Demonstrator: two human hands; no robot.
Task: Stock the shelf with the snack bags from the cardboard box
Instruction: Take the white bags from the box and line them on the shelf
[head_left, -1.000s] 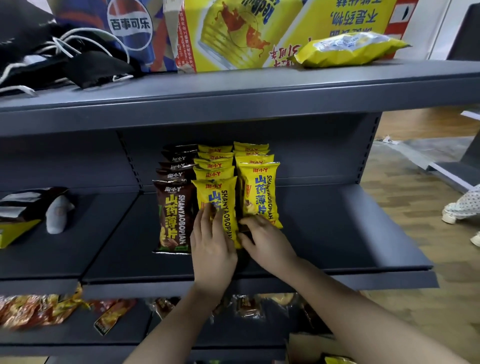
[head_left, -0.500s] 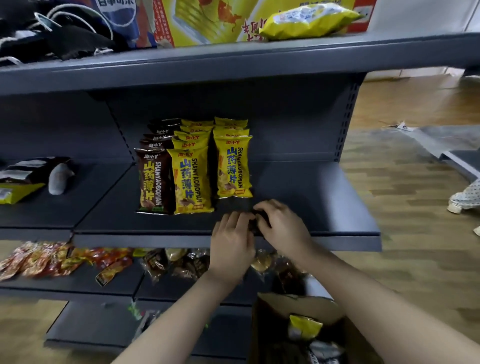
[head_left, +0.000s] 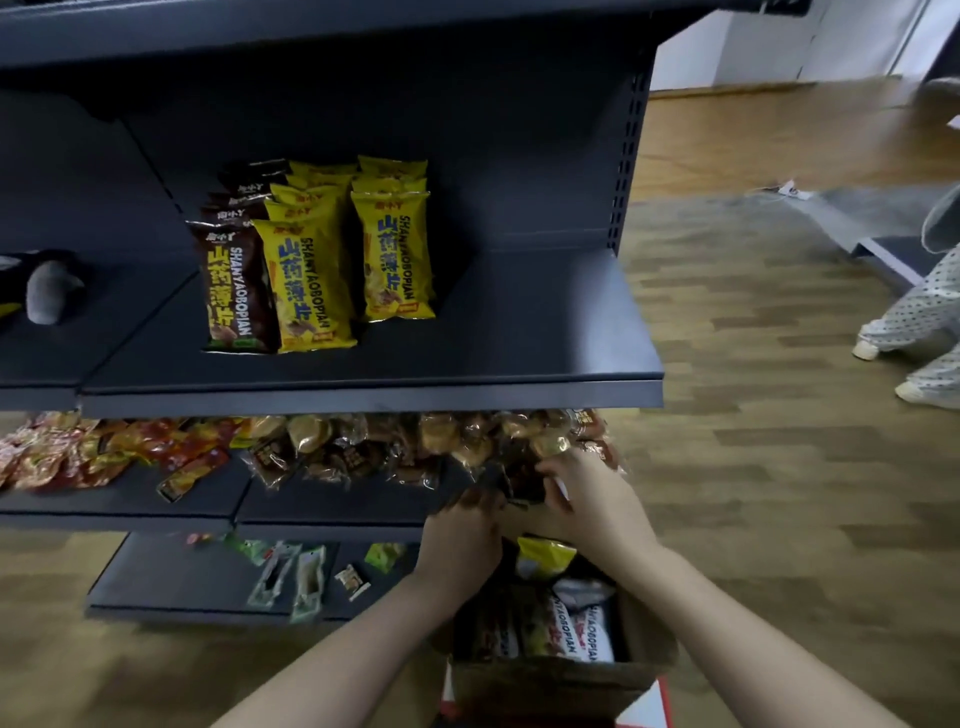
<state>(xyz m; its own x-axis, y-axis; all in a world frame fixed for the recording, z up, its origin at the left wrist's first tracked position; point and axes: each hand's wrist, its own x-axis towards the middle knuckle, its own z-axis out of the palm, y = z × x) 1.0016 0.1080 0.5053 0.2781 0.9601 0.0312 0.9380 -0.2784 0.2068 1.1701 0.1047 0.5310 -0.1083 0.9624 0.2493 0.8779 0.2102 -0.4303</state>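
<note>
Left hand (head_left: 460, 525) and right hand (head_left: 592, 499) together above the open cardboard box (head_left: 550, 680), fingers curled on a dark blurred packet (head_left: 511, 486) between them, snack bags (head_left: 571, 629) in the box just below, yellow bags (head_left: 389, 254) on the shelf (head_left: 519, 353) well above.

Single head-worn wide-angle view, facing forward and steeply down at the dark shelf (head_left: 374, 387) from close in front. The shelf's front edge crosses mid-frame; lower tiers lie beneath it, wood floor (head_left: 753, 467) to its right. No second view to compare.
</note>
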